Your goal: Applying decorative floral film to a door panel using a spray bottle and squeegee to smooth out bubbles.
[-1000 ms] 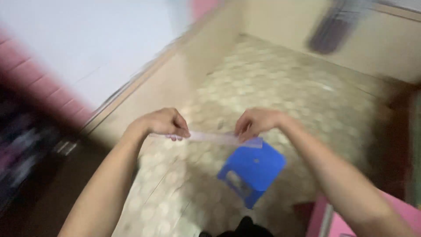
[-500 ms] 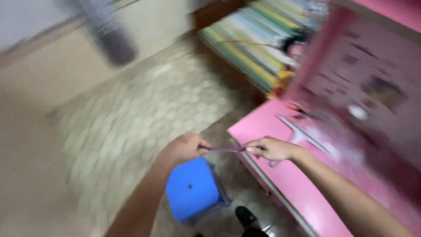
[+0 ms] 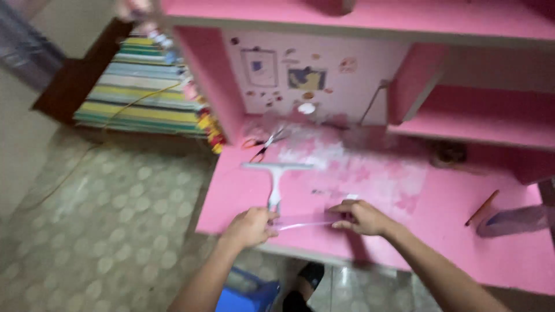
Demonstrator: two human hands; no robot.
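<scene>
Two hands, left hand [image 3: 250, 226] and right hand [image 3: 359, 218], pinching one clear strip [image 3: 306, 221], one squeegee [image 3: 276, 176].

Strip [image 3: 306, 221]: thin clear film, glossy, held between left hand [image 3: 250, 226] and right hand [image 3: 363, 218]. Desk [image 3: 439, 214]: pink painted board, smooth, semi-matt, worn whitish in centre. Squeegee [image 3: 276, 176]: pale plastic, smooth. Scissors [image 3: 263, 144]: metal blades, orange plastic handles. Floor [image 3: 110, 208]: patterned tile, slightly glossy. Stool [image 3: 248, 294]: blue plastic.

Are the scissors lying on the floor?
No, the scissors lie on the pink desk, beyond the white squeegee.
</scene>
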